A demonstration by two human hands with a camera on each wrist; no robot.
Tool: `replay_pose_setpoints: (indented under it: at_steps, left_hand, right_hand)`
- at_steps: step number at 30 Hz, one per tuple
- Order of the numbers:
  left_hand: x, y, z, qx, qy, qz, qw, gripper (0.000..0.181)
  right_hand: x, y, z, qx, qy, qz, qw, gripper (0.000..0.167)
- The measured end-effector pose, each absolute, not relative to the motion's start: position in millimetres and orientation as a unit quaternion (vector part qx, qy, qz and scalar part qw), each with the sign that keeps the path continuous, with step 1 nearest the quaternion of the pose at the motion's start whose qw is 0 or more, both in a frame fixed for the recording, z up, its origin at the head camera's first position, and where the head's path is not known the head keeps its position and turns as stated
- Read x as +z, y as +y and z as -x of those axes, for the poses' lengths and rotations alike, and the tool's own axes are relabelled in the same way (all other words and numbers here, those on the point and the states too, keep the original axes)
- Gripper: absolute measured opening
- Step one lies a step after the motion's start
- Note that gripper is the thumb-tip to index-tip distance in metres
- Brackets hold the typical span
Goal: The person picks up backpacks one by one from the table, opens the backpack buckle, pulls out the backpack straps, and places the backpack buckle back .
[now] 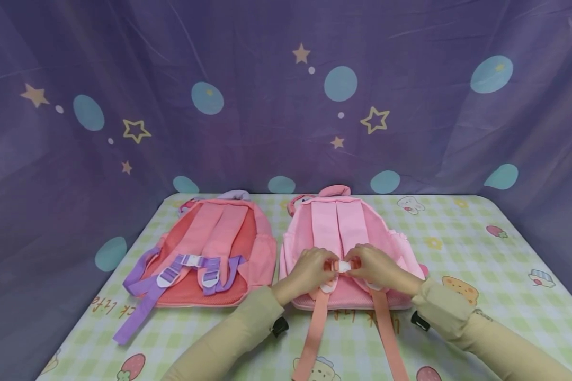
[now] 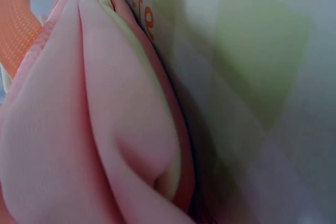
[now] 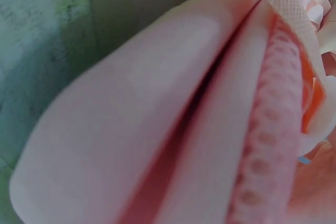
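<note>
A pink backpack (image 1: pixel 302 241) lies with its shoulder straps facing up, right of the middle of the table. Over its lower back is a white chest-strap buckle (image 1: pixel 344 266) on orange webbing. My left hand (image 1: pixel 311 271) pinches the left side of the buckle strap, and my right hand (image 1: pixel 380 268) pinches the right side. The buckle's halves look joined, though fingers partly cover them. Two orange strap tails (image 1: pixel 316 330) hang toward the near edge. Both wrist views are mostly filled by the backpack's soft pink side (image 2: pixel 121 93); the buckle itself is not clear there.
To the left lies a coral backpack (image 1: pixel 262 259) with purple straps (image 1: pixel 140 317) and a fastened white buckle (image 1: pixel 191 260). A green checked cloth (image 1: pixel 457 238) with printed pictures covers the table. Behind hangs a purple curtain (image 1: pixel 267 143) with stars and ovals.
</note>
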State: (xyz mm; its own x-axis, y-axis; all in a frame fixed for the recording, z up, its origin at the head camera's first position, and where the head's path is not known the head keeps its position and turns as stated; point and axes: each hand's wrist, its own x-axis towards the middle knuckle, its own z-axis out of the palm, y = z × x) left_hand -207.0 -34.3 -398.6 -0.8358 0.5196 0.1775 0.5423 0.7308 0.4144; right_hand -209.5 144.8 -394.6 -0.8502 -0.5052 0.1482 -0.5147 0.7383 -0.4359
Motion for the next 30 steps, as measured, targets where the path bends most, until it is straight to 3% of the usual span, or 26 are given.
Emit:
replay_pose_setpoints:
  at_steps: [30]
  left_hand:
    - [-404.4, -34.5, 208.0, -0.241, -0.922, 0.295, 0.074, 0.012]
  right_hand:
    - [-398.3, 145.9, 205.9, 0.213, -0.916, -0.332, 0.068, 0.013]
